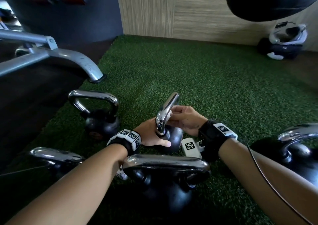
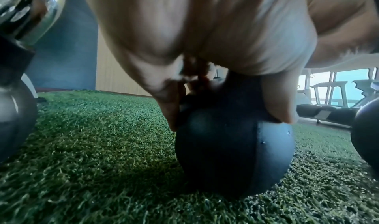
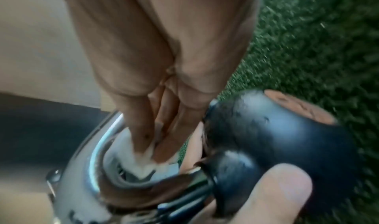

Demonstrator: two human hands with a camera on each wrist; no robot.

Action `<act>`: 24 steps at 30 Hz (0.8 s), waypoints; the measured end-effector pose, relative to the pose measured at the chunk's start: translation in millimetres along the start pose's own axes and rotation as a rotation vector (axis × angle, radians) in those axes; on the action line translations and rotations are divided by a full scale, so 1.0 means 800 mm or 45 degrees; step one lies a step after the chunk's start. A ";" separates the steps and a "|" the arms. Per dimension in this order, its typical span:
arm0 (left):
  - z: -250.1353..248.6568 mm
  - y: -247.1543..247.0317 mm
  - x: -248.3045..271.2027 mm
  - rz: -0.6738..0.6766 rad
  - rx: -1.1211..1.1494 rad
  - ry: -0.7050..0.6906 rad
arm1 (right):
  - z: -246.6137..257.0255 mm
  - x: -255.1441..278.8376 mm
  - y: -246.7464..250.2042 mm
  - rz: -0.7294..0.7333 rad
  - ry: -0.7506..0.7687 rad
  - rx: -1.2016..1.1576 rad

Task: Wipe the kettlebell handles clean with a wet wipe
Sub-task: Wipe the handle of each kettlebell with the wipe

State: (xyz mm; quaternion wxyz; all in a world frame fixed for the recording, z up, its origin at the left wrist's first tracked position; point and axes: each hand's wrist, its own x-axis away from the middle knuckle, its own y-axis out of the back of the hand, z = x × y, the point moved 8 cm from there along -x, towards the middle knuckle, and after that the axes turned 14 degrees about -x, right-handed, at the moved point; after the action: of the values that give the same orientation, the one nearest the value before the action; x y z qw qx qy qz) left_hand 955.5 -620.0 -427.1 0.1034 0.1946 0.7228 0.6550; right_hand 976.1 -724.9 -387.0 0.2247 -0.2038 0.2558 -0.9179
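While the left hand (image 1: 151,135) braced the black ball of a small kettlebell (image 1: 172,138) on green turf (image 1: 206,80), thumb laid along its side, the right hand (image 1: 185,119) pinched a white wet wipe (image 1: 169,113) against the inner curve of its chrome handle (image 1: 166,111). The head view alone counted five kettlebells, one each to the left, near left, near centre and right of the held one, with a grey machine frame (image 1: 51,56) behind. Black-and-white square markers sat on both wristbands; no writing was legible.

Seen from the left wrist, fingers (image 2: 170,107) and thumb spread down over the ball (image 2: 233,154), treadmills visible behind.

At the right wrist, blurred fingertips (image 3: 143,140) squeezed the wipe (image 3: 141,162) inside the handle (image 3: 96,154); an orange disc (image 3: 297,107) marked the bell, its lettering unreadable.
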 end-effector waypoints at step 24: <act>0.005 -0.003 0.011 -0.072 0.279 0.022 | 0.082 -0.007 0.047 -0.698 0.694 0.899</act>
State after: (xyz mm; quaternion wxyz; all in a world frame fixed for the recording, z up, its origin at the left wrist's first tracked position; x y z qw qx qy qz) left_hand 948.9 -612.6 -428.7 0.0935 0.1786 0.7961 0.5705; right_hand 1024.6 -775.6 -358.1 -0.0435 0.0711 -0.0827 -0.9931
